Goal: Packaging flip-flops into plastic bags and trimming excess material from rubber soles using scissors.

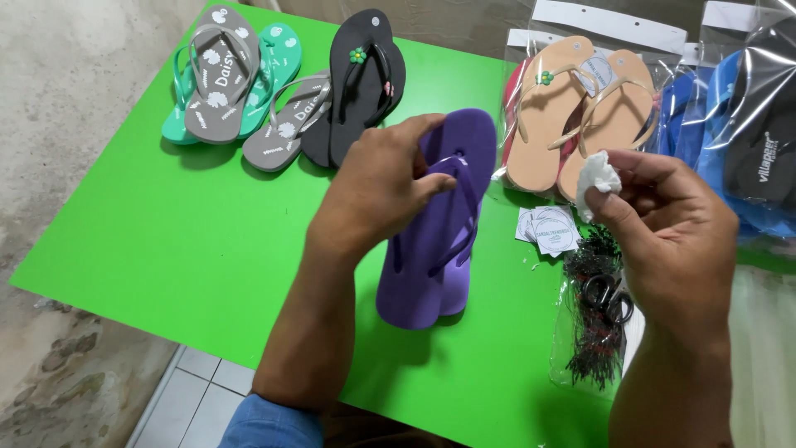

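the purple sandals [431,249] lie stacked mid-table on the green table [166,241]. the left hand [373,191] pinches their strap [464,199] between thumb and fingers. the right hand [672,224], to the right, grips a white wad [597,178]. near it lie tags [549,228] and a bag of ties [597,315]; tan sandals [572,116] in a bag sit far right, grey sandals [224,75] far left.
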